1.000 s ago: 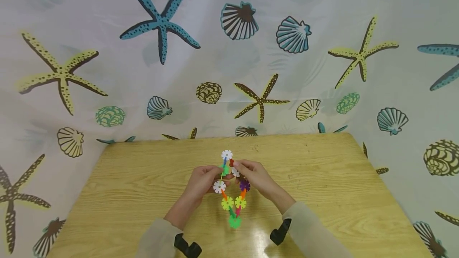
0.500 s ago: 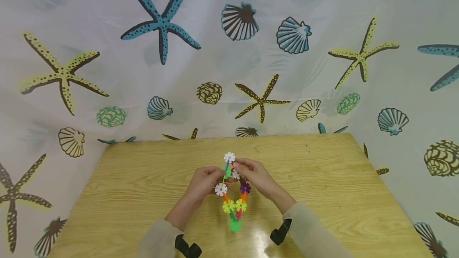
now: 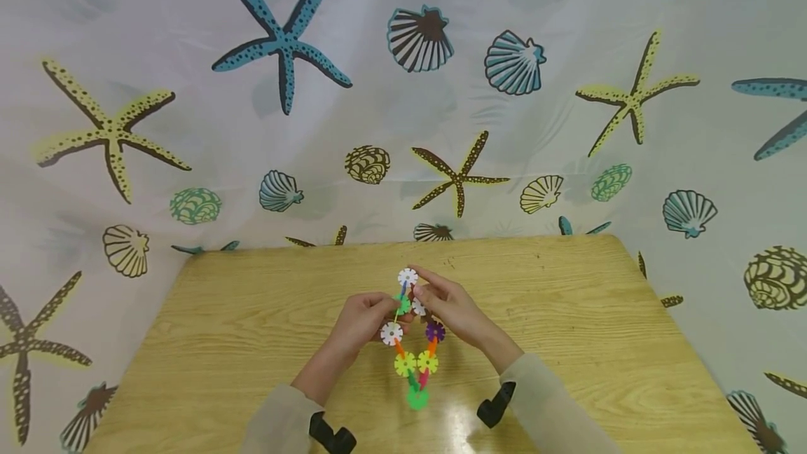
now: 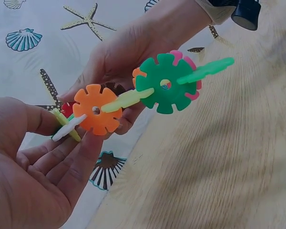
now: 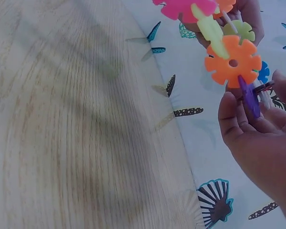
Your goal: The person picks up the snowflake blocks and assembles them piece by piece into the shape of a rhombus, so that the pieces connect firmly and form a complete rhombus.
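A closed-looking loop of interlocking notched plastic discs hangs above the table between both hands. Its white disc is at the top and its bright green disc at the bottom. My left hand pinches the left side near a green disc, above another white disc. On the other side, my right hand pinches the upper right part, above the purple disc, with its index finger by the top white disc. In the left wrist view, an orange disc lies just beyond the left fingertips. Fingers partly hide the upper right joint.
The wooden table spreads under the hands. A pale cloth printed with starfish and shells hangs behind and at the sides. Black wrist cameras sit on both light sleeves.
The disc loop has shifted slightly right, its top coming closer to the right hand. The right index finger now reaches up to the top white disc. Both hands keep their hold.
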A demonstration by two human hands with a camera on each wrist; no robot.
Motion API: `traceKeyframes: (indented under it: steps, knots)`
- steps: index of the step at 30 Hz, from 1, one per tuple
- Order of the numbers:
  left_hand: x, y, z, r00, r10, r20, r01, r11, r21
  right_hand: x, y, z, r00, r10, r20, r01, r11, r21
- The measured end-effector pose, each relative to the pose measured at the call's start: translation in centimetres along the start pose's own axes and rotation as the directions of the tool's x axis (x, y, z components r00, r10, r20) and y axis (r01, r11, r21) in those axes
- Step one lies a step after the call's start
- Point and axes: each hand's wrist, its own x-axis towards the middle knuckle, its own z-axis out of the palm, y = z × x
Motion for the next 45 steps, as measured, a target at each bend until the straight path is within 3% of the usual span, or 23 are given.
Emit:
traceKeyframes:
  steps: [19, 37, 45]
  knots:
    - [0.00, 0.24, 0.20, 0.999, -0.001, -0.037, 0.000, 1.000, -0.031, 0.03, -0.41, -0.19, 1.000, -0.021, 0.003, 0.021, 1.000, 0.020]
    - [0.09, 0.25, 0.29, 0.999, 0.001, 0.032, -0.001, 1.000, -0.018, 0.02, -0.27, 0.07, 0.997, -0.083, -0.008, 0.083, 0.997, 0.004]
    - [0.07, 0.50, 0.37, 0.999, -0.007, 0.034, 0.008, 0.999, -0.032, -0.16, -0.33, 0.00, 0.998, -0.068, 0.006, 0.068, 0.995, 0.074]
